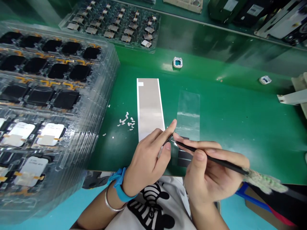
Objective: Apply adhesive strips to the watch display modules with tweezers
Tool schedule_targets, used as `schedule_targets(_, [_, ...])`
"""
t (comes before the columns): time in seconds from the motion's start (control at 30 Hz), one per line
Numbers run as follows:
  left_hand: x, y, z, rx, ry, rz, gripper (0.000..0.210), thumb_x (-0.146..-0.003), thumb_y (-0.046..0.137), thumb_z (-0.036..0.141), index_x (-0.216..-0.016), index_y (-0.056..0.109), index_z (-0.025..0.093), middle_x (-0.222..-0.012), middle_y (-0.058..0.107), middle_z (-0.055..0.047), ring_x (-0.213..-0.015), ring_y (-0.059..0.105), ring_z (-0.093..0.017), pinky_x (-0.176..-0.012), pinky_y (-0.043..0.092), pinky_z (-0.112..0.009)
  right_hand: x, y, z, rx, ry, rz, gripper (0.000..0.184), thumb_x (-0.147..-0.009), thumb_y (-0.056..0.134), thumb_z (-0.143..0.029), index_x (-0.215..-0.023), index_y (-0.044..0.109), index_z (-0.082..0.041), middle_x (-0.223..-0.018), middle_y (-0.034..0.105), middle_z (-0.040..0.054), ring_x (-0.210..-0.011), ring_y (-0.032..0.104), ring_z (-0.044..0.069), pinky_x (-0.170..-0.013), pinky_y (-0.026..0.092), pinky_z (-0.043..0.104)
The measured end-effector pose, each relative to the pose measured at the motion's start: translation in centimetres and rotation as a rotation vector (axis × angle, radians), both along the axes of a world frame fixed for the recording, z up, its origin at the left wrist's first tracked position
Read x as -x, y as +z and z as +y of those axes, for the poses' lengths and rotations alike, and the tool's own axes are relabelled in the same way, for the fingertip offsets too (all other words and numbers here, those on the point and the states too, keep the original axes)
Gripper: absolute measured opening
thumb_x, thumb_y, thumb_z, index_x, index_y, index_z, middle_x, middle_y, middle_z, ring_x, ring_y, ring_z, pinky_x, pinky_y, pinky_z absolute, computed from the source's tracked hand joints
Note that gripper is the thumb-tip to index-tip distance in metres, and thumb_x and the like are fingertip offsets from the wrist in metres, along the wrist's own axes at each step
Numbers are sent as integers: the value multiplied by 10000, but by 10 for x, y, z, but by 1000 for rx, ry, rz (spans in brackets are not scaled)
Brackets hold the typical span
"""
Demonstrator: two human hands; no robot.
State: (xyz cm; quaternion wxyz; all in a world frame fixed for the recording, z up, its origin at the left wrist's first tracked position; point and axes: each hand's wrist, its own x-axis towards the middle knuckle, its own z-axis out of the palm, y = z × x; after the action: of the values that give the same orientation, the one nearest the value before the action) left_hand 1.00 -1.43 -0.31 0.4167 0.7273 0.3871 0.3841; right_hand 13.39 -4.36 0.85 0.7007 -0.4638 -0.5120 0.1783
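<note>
1 small dark part [167, 140] is pinched by the left hand [149, 156] near the sheet [150, 105], while the right hand [213, 172] grasps tweezers [224, 163], whose tip, close to it, should probably move lightly and without hurry.

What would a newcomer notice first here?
Likely the tall stack of clear plastic trays filling the left side, topped with rows of black and white round-cornered panels. Then, at lower centre over the glossy green tabletop, the right hand holding a slim black tweezer-like tool, its tip close to a small dark piece in the left hand. The bright blue wristband on the left wrist stands out too.
</note>
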Motion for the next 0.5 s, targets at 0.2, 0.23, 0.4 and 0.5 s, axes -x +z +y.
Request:
schedule_targets(0.2, [0,-1,-1,2,-6,-31,510,-1038,329,260,-1534,407,173,-858,565,-43,-743,533,-182,-671,461,-322,0,-2,-1,3,44,-3,254,-882,607,4,-1043,562,-187,-890,713,33,-845,750,221,-779,691,468])
schedule_targets(0.23, [0,-1,-1,2,-8,-35,511,-1037,330,266,-1533,408,169,-871,574,-48,-754,539,-184,-678,466,-327,0,-2,-1,4,46,-1,255,-879,608,7,-1043,563,-183,-891,712,34,-845,750,223,-787,689,478])
schedule_targets(0.4, [0,-1,2,3,-10,-23,503,-1034,352,250,-1524,418,157,-887,597,-52,-755,557,-179,-676,469,-315,1,-2,2,-18,34,17,252,-875,604,15,-1039,565,-172,-884,705,38,-825,741,212,-794,684,464])
schedule_targets(0.5, [-3,1,3,-10,29,38,463,-1034,381,221,-1485,474,178,-833,588,-26,-709,550,-157,-643,460,-280,1,2,3,-34,7,47,228,-898,596,-6,-1034,556,-184,-865,703,29,-796,729,198,-684,689,391])
